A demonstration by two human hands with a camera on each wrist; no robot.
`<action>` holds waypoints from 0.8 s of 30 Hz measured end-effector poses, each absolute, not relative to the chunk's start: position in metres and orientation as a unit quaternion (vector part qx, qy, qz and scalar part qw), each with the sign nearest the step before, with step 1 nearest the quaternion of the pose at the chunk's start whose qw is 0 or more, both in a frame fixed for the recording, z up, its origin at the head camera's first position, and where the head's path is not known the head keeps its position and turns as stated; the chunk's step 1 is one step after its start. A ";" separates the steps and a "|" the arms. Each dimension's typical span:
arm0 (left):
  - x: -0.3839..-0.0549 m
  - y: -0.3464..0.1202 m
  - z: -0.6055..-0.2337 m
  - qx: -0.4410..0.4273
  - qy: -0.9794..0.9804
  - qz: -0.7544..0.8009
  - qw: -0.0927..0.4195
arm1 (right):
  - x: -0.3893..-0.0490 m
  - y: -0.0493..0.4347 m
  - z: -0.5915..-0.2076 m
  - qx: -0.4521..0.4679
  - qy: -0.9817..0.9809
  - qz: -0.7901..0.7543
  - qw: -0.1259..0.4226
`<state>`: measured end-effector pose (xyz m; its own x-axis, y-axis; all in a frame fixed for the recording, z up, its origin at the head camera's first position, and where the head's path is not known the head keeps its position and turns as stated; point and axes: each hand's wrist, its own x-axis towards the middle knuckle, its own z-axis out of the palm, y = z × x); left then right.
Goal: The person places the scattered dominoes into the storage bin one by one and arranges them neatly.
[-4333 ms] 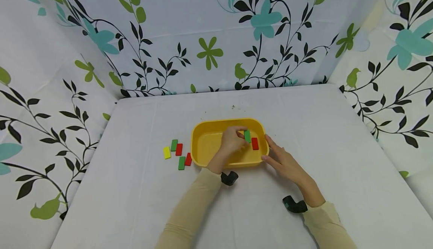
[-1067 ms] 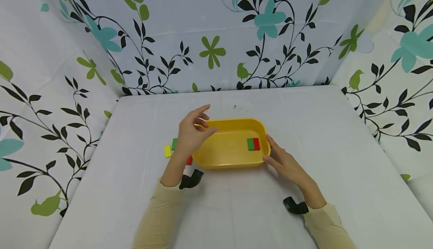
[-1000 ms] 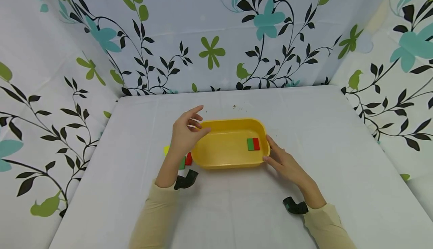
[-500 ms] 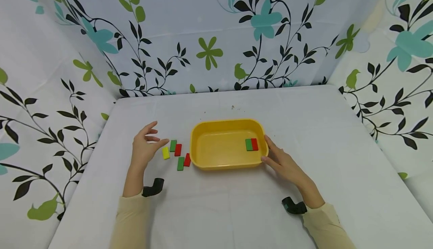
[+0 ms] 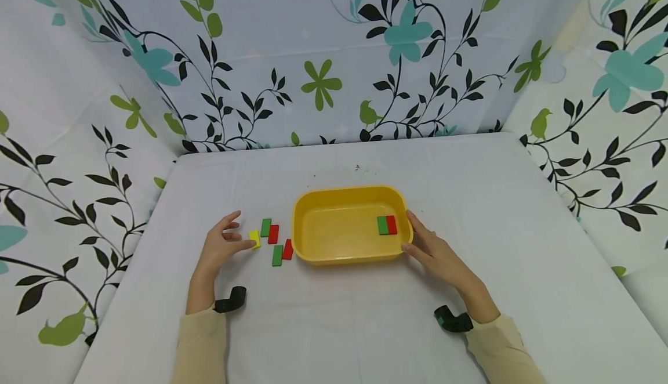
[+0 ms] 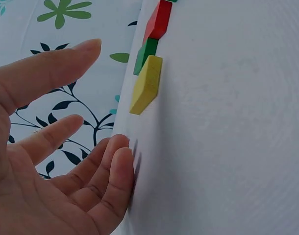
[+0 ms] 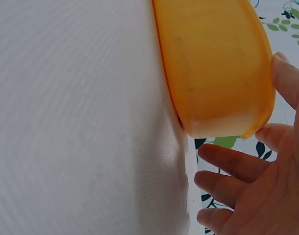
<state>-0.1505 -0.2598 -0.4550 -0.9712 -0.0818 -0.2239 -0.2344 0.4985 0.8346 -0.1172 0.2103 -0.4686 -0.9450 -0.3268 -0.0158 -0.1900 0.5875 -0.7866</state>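
In the head view, my left hand (image 5: 216, 250) is low at the table's left, beside a yellow block (image 5: 254, 239). The left wrist view shows its thumb and fingers spread, with a gap to the yellow block (image 6: 147, 85). Right of that lie two green blocks, one farther back (image 5: 266, 227) and one nearer (image 5: 277, 255), and two red blocks (image 5: 273, 234). My right hand (image 5: 440, 262) touches the right end of a yellow tray (image 5: 334, 260) with thumb and index finger; its other fingers extend outside. Inside the tray, a green block (image 5: 383, 225) and a red block (image 5: 391, 224) lie side by side.
A white cloth (image 5: 334, 326) covers the table. Patterned curtains (image 5: 235, 36) stand behind and on both sides. Small dark specks (image 5: 358, 167) lie behind the tray. Each wrist carries a black camera mount, such as the left one (image 5: 232, 300).
The green block was placed beside the red one in the tray and let go. My left hand then moved left, past the loose blocks, and down beside the yellow one. The right hand stayed put.
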 end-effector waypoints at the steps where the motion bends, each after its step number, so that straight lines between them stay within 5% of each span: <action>1: -0.150 -0.260 -0.458 -0.091 0.863 0.491 0.081 | -0.117 0.210 -0.469 -0.145 0.888 -0.430 0.080; 24: -0.150 -0.255 -0.476 -0.082 0.897 0.428 0.071 | -0.117 0.211 -0.468 -0.149 0.885 -0.433 0.082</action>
